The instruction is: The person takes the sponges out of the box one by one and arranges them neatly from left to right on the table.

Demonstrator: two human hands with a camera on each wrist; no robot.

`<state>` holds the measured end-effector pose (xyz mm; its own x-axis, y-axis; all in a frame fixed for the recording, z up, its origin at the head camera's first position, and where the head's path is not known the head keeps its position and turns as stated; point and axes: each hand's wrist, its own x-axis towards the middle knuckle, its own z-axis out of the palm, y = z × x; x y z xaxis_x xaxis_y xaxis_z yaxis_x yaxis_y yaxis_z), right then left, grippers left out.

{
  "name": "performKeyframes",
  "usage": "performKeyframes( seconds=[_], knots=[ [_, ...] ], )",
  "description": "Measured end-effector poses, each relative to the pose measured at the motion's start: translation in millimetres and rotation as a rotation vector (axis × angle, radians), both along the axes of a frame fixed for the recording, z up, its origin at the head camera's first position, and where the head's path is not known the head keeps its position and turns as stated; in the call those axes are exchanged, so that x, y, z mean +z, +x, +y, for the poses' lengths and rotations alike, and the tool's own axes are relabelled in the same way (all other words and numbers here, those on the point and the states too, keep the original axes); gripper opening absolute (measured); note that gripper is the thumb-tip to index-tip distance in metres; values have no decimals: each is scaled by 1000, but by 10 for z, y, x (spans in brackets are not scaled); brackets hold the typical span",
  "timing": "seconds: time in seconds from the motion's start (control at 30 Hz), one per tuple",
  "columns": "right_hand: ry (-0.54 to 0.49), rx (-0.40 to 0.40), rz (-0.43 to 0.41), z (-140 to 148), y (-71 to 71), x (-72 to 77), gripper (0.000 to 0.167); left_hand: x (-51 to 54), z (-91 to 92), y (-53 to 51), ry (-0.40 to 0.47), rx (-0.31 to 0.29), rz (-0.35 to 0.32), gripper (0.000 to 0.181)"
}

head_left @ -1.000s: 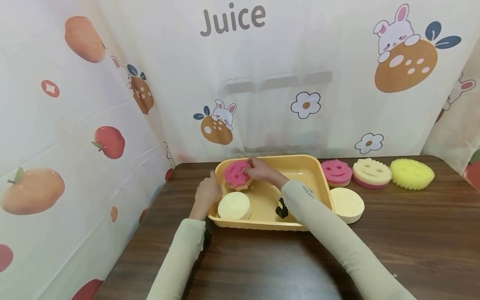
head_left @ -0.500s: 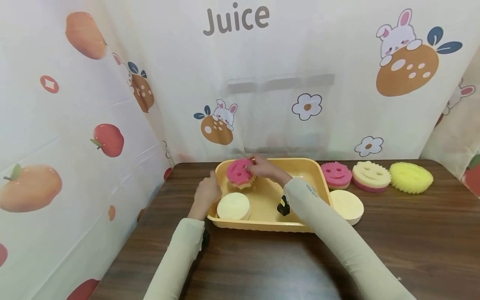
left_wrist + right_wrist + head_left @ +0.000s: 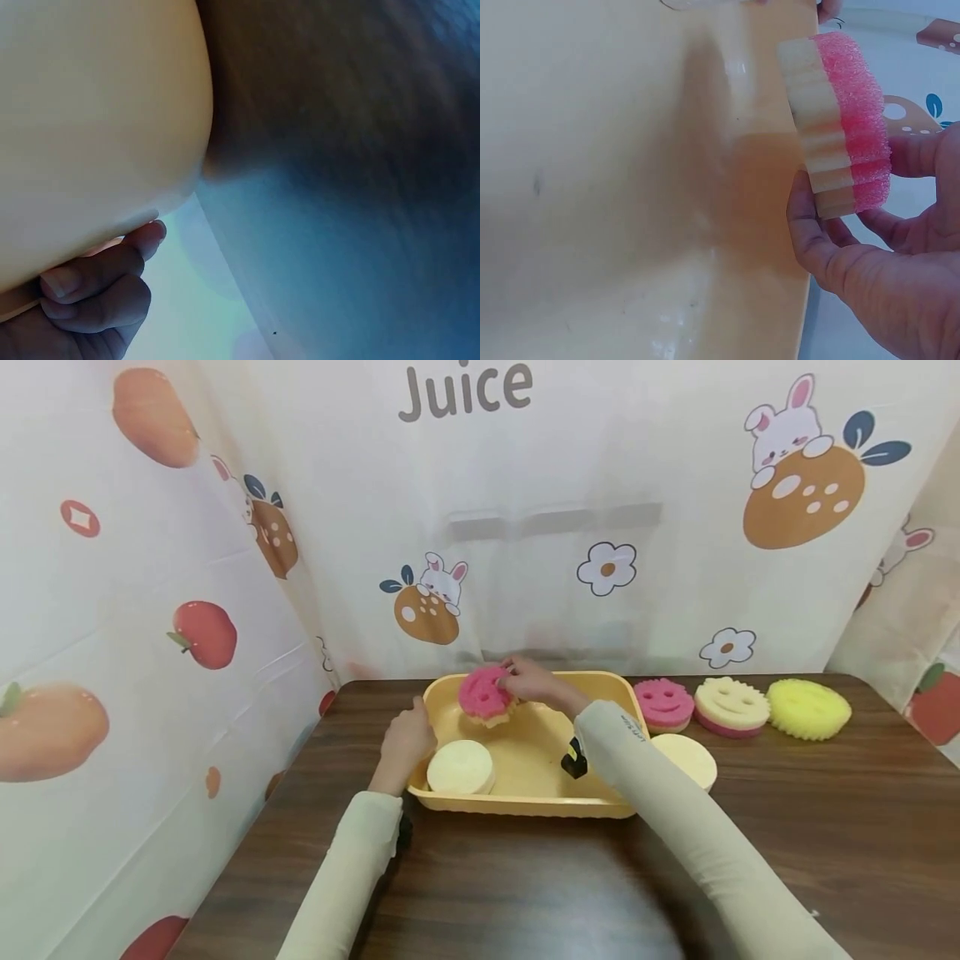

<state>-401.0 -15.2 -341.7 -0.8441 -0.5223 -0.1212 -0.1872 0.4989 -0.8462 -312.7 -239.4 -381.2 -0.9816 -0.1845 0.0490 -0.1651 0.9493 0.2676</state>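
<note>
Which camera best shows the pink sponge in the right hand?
Right wrist: the pink sponge is large there, its pink and cream layers clear from the side. The head view shows it smaller, mostly its pink top; the left wrist view doesn't show it.

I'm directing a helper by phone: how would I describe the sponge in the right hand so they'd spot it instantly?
On the dark table sits a yellow tray. At its far left, the right hand holds a round pink-and-cream sponge with a scalloped edge. Unlike the similar pink sponge on the table, it is gripped in a hand.
</note>
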Motion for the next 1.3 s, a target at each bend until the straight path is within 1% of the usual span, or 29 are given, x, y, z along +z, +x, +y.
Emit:
performKeyframes(
  seconds=[0.17, 0.4, 0.53, 0.7, 0.83, 1.0, 1.1, 1.23, 1.3],
  knots=[
    [6, 0, 9, 61, 16, 68, 50, 17, -8, 5, 12, 7, -17, 48],
    [63, -24, 28, 173, 63, 147, 49, 17, -11, 0, 2, 7, -30, 49],
    [85, -39, 36, 249, 59, 186, 49, 19, -12, -1, 2, 9, -42, 51],
    [65, -33, 23, 354, 55, 217, 51, 21, -1, 0, 1, 13, -52, 53],
    [58, -40, 37, 454, 79, 231, 53, 26, 18, -2, 1, 7, -54, 54],
    [57, -47, 62, 599, 141, 291, 54, 44, 40, -8, 3, 8, -82, 56],
    [52, -54, 81, 665, 160, 327, 52, 45, 27, -6, 2, 11, -91, 57],
    [39, -74, 105, 710, 161, 317, 47, 27, 2, -2, 3, 15, -80, 58],
    [37, -81, 103, 739, 174, 311, 46, 12, 6, -3, 3, 14, -73, 58]
  ],
)
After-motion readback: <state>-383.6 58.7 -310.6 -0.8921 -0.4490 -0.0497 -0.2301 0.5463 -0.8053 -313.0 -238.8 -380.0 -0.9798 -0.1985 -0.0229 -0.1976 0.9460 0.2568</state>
